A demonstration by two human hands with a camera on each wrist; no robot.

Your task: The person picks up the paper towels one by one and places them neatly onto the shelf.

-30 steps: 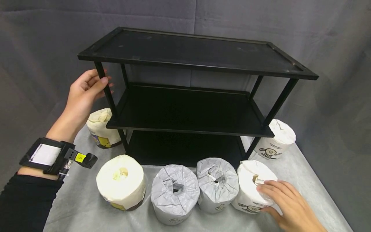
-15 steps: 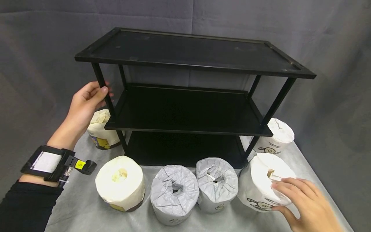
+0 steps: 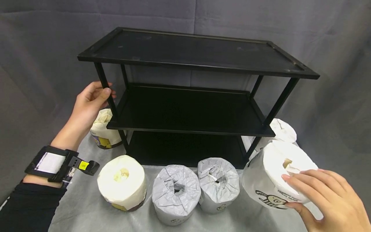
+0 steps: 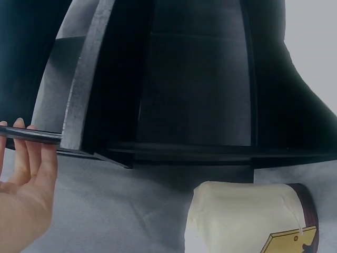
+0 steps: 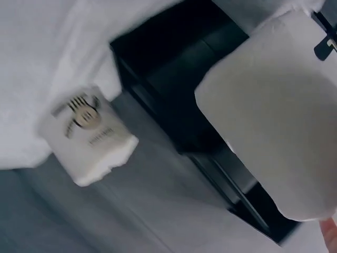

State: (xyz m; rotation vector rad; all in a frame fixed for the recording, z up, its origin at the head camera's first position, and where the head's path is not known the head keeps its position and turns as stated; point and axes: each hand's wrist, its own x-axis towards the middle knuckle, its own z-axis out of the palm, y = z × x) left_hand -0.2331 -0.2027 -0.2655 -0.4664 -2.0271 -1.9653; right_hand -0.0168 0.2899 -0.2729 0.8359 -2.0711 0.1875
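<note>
A black three-tier shelf rack [image 3: 188, 53] stands in the middle of the head view. My left hand [image 3: 91, 100] holds its front left post [image 3: 102, 75], thumb in front and fingers behind; the left wrist view shows those fingers [image 4: 36, 163] against the post. On the right, my right hand [image 3: 333, 196] grips a white-wrapped toilet paper roll [image 3: 268, 180] with a dog print, thumb on its side and fingers over the top. That roll is tilted and held up off the cloth. It fills the right of the right wrist view, hiding most of the hand.
In front of the rack stand a cream roll [image 3: 120, 182] and two grey-wrapped rolls [image 3: 175, 193]. Another cream roll [image 3: 105, 129] sits behind the left post. A second dog-print roll [image 3: 282, 130] is at the rack's right, partly hidden. Grey cloth [image 3: 76, 193] covers the surface.
My right hand has lifted the dog-print roll from the row and moved it right and nearer, tilting it. My left hand has slid a little down the post.
</note>
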